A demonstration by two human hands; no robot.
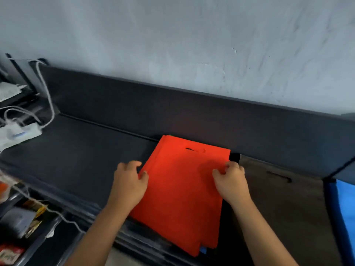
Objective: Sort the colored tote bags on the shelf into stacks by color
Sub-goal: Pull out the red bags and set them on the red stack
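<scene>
The tote bags sit on the dark shelf [80, 150], and we go through things from the biggest down. The pale plastered wall [192, 35] fills the upper half of the view, and below it the shelf runs from 9 o'clock to 3 o'clock with a dark raised back panel [172, 112] along its far edge.

The red tote bags [182, 189] lie as a flat stack at the centre of the view, slightly toward 5 o'clock, the handle cut-out pointing toward 12 o'clock and the near end hanging over the front edge of the shelf. A sliver of green shows at the stack's far corner and a bit of blue at its near corner, both under the red. Just beside it at 3 o'clock lies a dark brown tote bag [284, 198], flat, its handle slot also at the far end. At the far right edge, around 4 o'clock, we see a blue tote bag [345, 208], partly cut off by the frame.

Our left hand [130, 181] is on the left edge of the red stack, fingers curled and thumb pressing the edge, pinching the fabric there. Our right hand [230, 181] is at the right edge, fingers bent with the fingertips gripping the top red layer.

At 9 o'clock a white power strip [19, 133] with white cables [46, 93] rests on the shelf. At 7 o'clock, below the shelf, sit blurred packets [28, 221] whose contents we cannot make out.
</scene>
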